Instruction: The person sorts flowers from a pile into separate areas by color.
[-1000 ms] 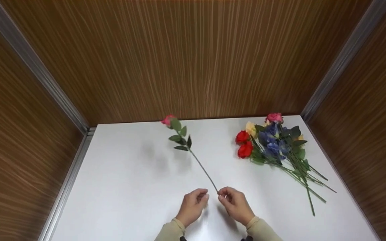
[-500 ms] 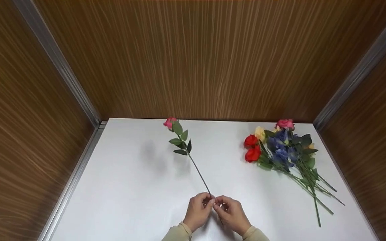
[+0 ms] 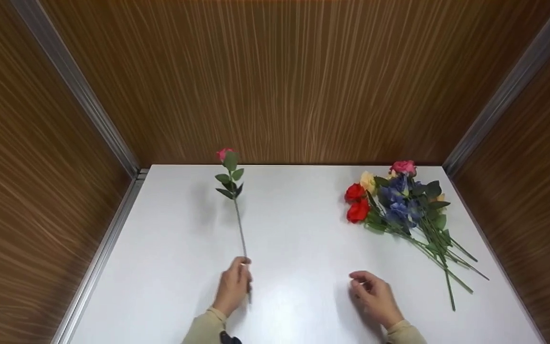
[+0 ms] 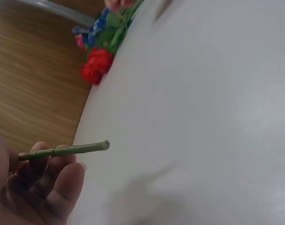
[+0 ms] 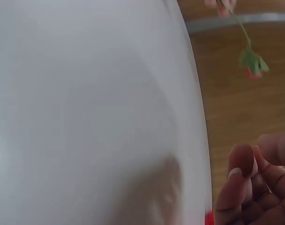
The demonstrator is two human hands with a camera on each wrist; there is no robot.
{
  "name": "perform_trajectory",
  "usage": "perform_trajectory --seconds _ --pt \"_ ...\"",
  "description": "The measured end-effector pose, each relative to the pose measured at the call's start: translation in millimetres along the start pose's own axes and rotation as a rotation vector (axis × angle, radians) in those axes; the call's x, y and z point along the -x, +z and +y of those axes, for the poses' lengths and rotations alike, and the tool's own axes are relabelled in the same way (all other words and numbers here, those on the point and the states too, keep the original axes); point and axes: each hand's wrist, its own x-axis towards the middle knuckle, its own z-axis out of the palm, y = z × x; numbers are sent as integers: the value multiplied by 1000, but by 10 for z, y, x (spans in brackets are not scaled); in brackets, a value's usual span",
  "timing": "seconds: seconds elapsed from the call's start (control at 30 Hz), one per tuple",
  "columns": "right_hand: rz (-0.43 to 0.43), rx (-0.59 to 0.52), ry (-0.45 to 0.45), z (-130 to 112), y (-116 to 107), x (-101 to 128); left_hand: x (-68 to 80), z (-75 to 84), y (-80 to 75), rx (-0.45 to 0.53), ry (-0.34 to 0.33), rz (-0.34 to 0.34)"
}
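Note:
A pink rose (image 3: 230, 167) on a long green stem with several leaves is held by my left hand (image 3: 233, 285), which grips it near the lower end. In the left wrist view the cut stem end (image 4: 84, 148) pokes out past the curled fingers (image 4: 67, 183). The rose's head points toward the back wall. My right hand (image 3: 374, 297) is over the table at front right, its fingers loosely bent and nothing between them. Closest to it lies a bunch of flowers (image 3: 397, 212), with red, blue, yellow and pink heads and crossing green stems.
The white table (image 3: 294, 229) is bounded by a wood-grain back wall (image 3: 284, 86) and side panels. Metal strips (image 3: 84, 95) run along the corners. In the bunch, the red blooms (image 3: 357, 210) face left and the stems spread to the front right.
The rose has passed from my right hand to my left, and its stem now stands straighter. My left hand has moved left with it, while my right hand has moved away to the right.

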Motion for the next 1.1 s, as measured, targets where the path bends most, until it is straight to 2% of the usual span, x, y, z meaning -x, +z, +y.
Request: perform_trajectory --seconds 0.17,0.4,0.53,0.67,0.87,1.1 --pt "111 10 21 92 -322 17 -49 -192 -468 -97 -56 90" --pt "149 113 80 199 -753 -52 -155 -396 -1053 -317 -93 220" --pt "168 206 76 256 -981 -127 -266 -498 -1350 -454 -124 274" --pt "182 263 58 299 -1141 -192 -371 -623 -1625 -526 -173 317" --pt "163 275 75 386 -1209 -240 -408 -801 -1930 -585 -209 376" --pt "164 306 104 491 -1188 -277 -364 -983 -2142 -647 -275 431"
